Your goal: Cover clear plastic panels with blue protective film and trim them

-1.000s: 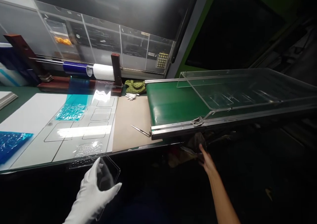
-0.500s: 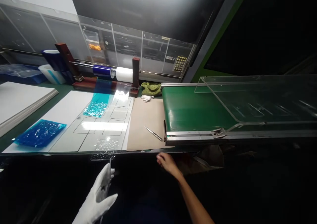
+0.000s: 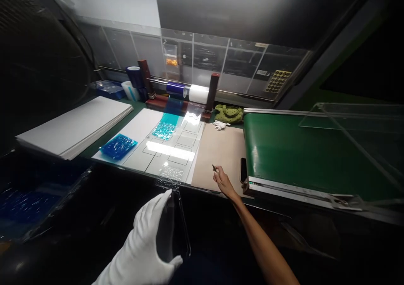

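My left hand [image 3: 151,234], in a white glove, grips a thin see-through panel [image 3: 180,226] by its edges, thumb below and fingers above. The panel is tilted up in front of the bench's front edge. My bare right hand [image 3: 223,181] is closed on slim metal tweezers [image 3: 214,167], whose pointed end sticks out past the fingers over a tan sheet [image 3: 217,148]. To the left of that sheet lies a glass plate with outlined rectangles [image 3: 187,140]. Clear film with a crinkled end [image 3: 172,172] hangs over the bench edge, near the panel.
Blue film [image 3: 118,146] and a teal strip [image 3: 166,125] lie farther left. Behind them stands a roll holder with a blue roll [image 3: 176,89] and a white roll [image 3: 198,93]. A stack of white sheets [image 3: 75,123] is at left, a green conveyor [image 3: 296,146] at right. A phone [image 3: 243,170] rests beside it.
My right hand has moved forward onto the tan sheet and picked up the tweezers that lay there. My left hand has turned the panel more face-on. The view has swung left.
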`<state>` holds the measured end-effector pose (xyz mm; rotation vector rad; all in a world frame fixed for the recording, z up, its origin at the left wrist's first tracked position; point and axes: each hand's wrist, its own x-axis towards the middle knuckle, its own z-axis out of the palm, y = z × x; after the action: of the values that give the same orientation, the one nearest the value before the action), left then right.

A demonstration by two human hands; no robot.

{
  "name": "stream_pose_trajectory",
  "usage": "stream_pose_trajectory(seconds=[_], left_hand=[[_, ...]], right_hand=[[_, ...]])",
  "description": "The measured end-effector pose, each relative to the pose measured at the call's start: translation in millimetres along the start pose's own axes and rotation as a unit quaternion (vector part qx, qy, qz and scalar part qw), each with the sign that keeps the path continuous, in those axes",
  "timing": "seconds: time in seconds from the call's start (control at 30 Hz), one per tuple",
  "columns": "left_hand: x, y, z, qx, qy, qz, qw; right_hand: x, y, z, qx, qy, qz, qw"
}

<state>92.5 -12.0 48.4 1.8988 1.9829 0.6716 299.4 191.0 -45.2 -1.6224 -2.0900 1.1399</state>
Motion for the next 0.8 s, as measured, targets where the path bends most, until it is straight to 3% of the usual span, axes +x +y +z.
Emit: stream_pose_trajectory(seconds=[0.1,0.17,0.3,0.47,0.67,0.8], left_hand=[[2.6,6.4,-8.9,0.034,-0.024,0.022,0.999],[4.8,10.0,-14.8,0.029,-0.056,0.055,0.997],[11.1,17.2,-25.6,0.002,-0.106,0.097,0.99],[19.3,27.7,-32.4,-0.052,-0.192,0.128,0.972],[19.0,37.7,-30.2,-0.083,-0.221,0.121,0.964],[20.1,43.3,-31.1,-0.083,-0.232,0.128,0.961]], right_hand=[[-59.7,-23.3,-0.5,0.169,-0.09,-0.096,0.977],[-99.5,-41.2,-5.9,0.247,-0.169,-0.11,0.948],[-153.5,-64.8,-12.9,0.265,-0.173,-0.118,0.941],[-179.1,-55.8,5.2,0.237,-0.125,-0.075,0.96],[-190.1,-50.8,17.4,0.249,-0.074,-0.054,0.964],[-189.3,-53.7,15.9,0.258,-0.094,-0.055,0.96]])
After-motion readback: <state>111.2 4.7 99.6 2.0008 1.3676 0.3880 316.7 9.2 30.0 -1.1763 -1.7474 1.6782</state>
